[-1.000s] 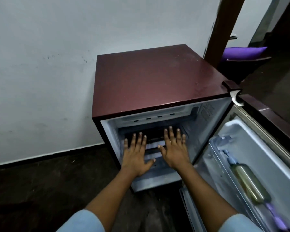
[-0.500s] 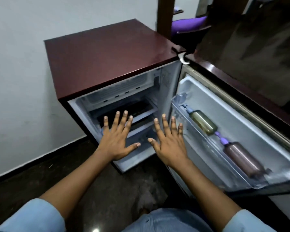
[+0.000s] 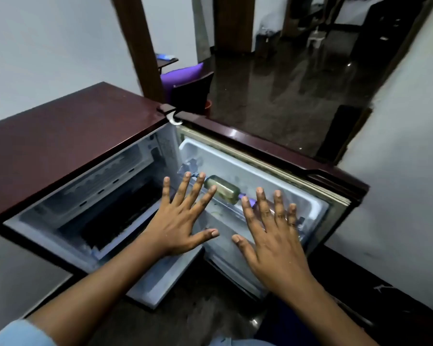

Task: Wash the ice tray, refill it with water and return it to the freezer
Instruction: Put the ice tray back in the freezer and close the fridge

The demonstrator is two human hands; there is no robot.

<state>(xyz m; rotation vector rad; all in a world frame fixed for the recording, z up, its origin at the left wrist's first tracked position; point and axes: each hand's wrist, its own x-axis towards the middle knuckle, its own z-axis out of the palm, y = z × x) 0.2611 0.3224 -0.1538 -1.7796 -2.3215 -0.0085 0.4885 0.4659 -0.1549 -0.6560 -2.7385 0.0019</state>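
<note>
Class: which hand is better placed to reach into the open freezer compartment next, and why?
Left, probably. The left hand is open right beside the freezer compartment; the right hand, also open, is over the door shelf near the bottle, farther away.

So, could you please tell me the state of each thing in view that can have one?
fridge door: wide open.
freezer compartment: front open, dark inside, contents unclear.
bottle: in the door shelf, partly behind fingers.
left hand: open, fingers spread, holding nothing.
right hand: open, fingers spread, holding nothing.
</note>
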